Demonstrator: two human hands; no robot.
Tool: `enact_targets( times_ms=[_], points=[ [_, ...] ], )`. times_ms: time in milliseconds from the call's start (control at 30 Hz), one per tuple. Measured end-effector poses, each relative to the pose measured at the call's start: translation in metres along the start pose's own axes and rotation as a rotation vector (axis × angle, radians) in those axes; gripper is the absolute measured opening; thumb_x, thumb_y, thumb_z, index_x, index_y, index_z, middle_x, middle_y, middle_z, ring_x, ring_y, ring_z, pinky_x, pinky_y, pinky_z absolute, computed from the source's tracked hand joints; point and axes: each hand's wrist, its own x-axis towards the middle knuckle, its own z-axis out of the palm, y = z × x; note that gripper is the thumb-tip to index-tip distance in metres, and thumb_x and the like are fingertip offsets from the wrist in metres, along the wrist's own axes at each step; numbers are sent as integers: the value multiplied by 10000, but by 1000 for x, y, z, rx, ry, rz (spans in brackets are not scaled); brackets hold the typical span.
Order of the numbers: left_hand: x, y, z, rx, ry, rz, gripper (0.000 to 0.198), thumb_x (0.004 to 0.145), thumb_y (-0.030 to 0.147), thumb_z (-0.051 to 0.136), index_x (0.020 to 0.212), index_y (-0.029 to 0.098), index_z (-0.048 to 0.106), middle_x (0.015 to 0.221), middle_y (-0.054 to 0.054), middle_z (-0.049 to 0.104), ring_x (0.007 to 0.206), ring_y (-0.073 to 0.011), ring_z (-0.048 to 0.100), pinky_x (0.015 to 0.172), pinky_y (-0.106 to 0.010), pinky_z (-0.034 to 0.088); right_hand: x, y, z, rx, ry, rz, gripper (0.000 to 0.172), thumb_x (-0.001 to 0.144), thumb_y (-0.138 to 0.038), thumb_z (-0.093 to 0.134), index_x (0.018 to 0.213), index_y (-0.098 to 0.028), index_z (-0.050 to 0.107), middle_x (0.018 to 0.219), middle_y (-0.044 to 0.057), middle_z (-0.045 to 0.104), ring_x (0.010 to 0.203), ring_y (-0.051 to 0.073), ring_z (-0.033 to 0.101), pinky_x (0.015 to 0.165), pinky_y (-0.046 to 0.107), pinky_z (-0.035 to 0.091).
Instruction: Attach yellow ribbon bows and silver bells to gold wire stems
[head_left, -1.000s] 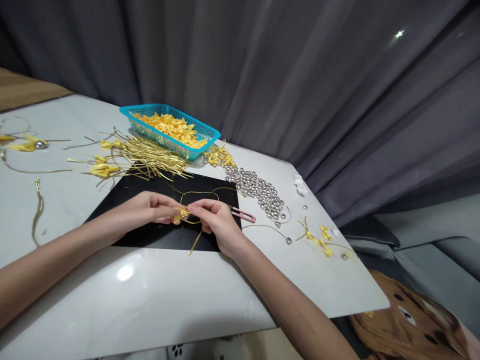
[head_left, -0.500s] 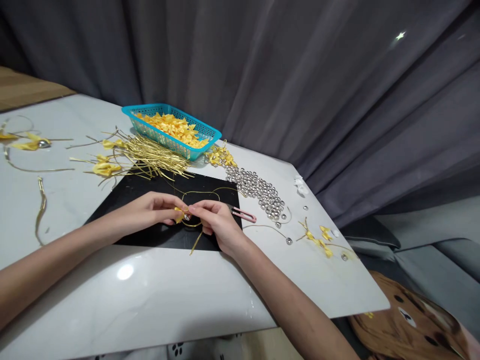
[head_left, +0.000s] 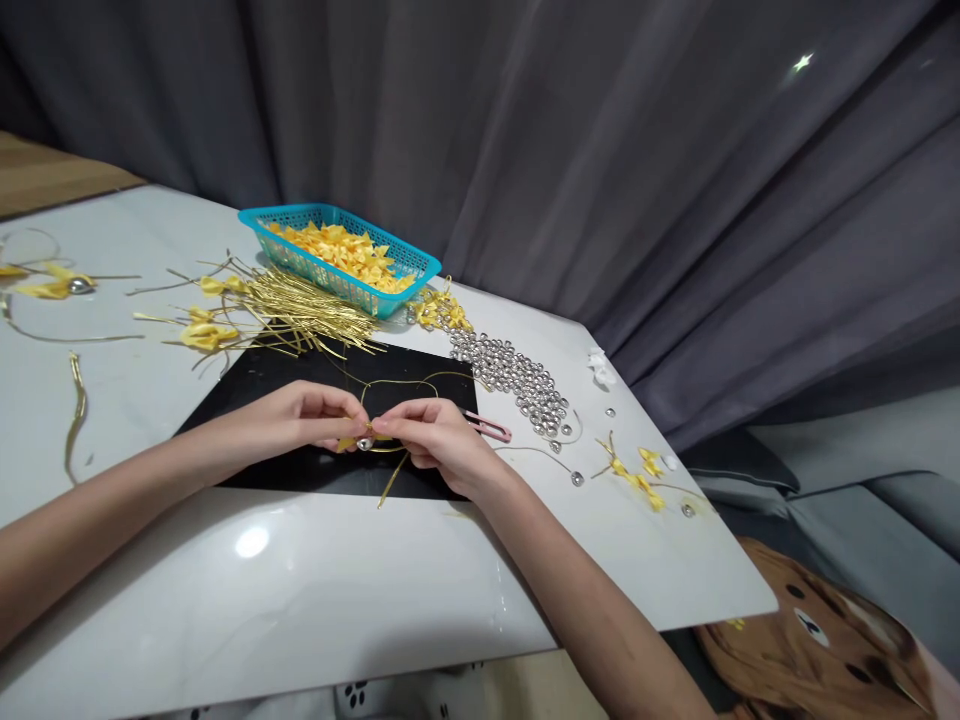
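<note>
My left hand [head_left: 315, 415] and my right hand [head_left: 435, 437] meet fingertip to fingertip above a black mat [head_left: 300, 475]. Both are closed in a pinch on a small yellow ribbon bow [head_left: 346, 442], mostly covered by the fingers. Just under the fingertips a silver bell [head_left: 364, 443] shows against the bow. A gold cord [head_left: 391, 480] slants down below the hands, and thin gold cord loops [head_left: 401, 382] lie on the mat behind them. Beside my right hand is a pink-handled tool [head_left: 489, 428], its other end hidden by the hand.
A blue basket [head_left: 247, 217] of yellow ribbon bows stands at the back, with a bundle of gold cords [head_left: 307, 310] before it. Silver bells [head_left: 517, 375] are heaped right of the mat. Yellow bows on cords [head_left: 634, 480] lie at the right of the white table [head_left: 337, 590].
My fingertips have shifted slightly around the bow. The bell now faces out beneath them, and some yellow ribbon shows under the right fingers. The whole view has moved a little.
</note>
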Motion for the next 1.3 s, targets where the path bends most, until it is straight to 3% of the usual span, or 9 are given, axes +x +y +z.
enact_targets(
  times_ms=[300,867,1133,1300],
  points=[
    [-1,0,-4,75,-69,-52,195,711,381,687,662,192,685,617,14,614,594,-111,485,558,-203,364,2,2,-5,-82,29,30,312,478,-297,864,678,-121,700,532,-49,531,430,14,216,399,209,72],
    [2,-7,-4,103,-138,-56,185,715,370,666,669,193,699,624,14,637,606,-116,530,575,-198,405,4,4,-7,-111,-36,149,310,470,-263,878,674,-123,691,427,-92,413,400,16,182,383,199,72],
    [3,-10,-4,121,-121,-55,193,718,367,653,661,187,697,619,8,641,592,-118,525,554,-201,395,3,1,-6,-105,-64,128,205,568,-216,826,660,-123,669,452,-86,423,401,16,206,375,190,97],
    [3,-7,-4,104,-96,-69,184,703,351,653,631,185,684,584,22,609,569,-106,494,550,-200,374,-1,-3,-8,-87,-122,111,87,694,-163,715,770,-130,690,524,-57,505,409,23,268,380,184,154]
  ],
)
